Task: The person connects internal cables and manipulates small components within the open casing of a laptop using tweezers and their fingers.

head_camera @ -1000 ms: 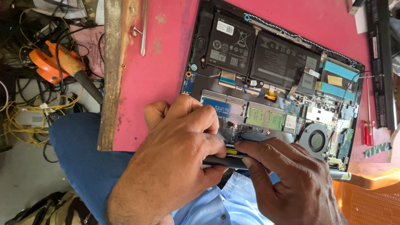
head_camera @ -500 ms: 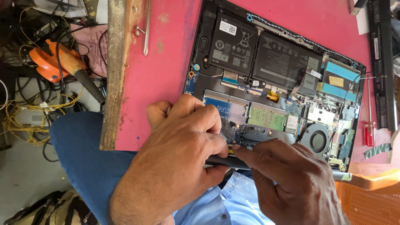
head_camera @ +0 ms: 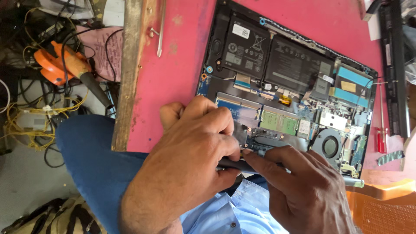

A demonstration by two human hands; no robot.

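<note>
Little shifted: both hands' fingers clenched around dark tool (at open laptop's near edge)

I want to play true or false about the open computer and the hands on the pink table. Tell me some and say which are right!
1. The laptop lies open with its insides showing. True.
2. Both hands, the left hand and the right hand, are at the laptop's near edge. True.
3. The table is green. False: it is pink-red.
4. The round fan sits beside the right hand. True.
5. The red-handled screwdriver is in the left hand. False: it lies on the table, right of the laptop.
</note>
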